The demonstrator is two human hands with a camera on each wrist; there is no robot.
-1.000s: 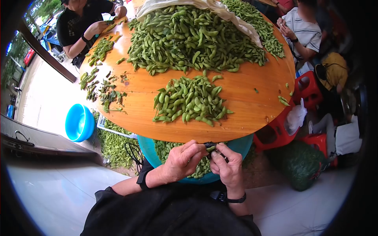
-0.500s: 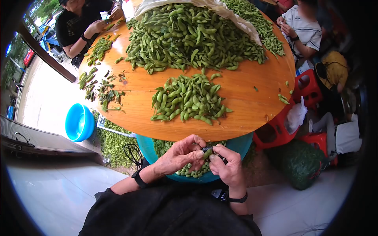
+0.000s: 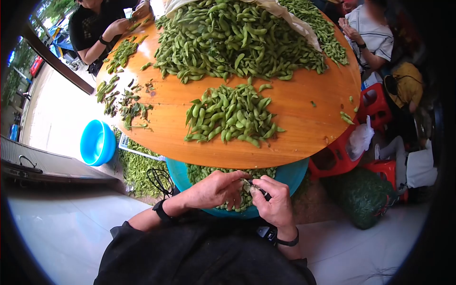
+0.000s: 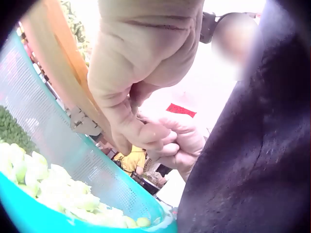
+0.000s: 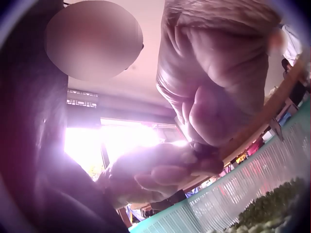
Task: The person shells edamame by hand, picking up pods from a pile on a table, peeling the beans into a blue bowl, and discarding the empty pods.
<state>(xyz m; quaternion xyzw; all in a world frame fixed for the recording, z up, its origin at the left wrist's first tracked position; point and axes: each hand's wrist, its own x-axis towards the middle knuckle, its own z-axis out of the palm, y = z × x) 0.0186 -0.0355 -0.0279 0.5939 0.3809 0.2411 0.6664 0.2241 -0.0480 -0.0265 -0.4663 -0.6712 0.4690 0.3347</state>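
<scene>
**Pod pinched between both hands over the teal basket**

The fingertips of the left hand (image 3: 216, 189) and right hand (image 3: 273, 202) meet just below the middle of the head view, and a single soybean pod (image 3: 248, 186) sits between them. Both hands are curled round it: left thumb and forefinger pinch its left end, right fingers clasp its right end. Only a pale green sliver shows between the tips. Its long axis appears to run roughly left to right across the frame; which end leads cannot be told.

The pod is held directly above the teal basket (image 3: 294, 175), which holds trimmed pods and sits under the near edge of the round wooden table (image 3: 304, 128). A small pile of pods (image 3: 230, 116) lies on the table just above the hands; a larger heap (image 3: 237, 40) fills the upper centre.
</scene>
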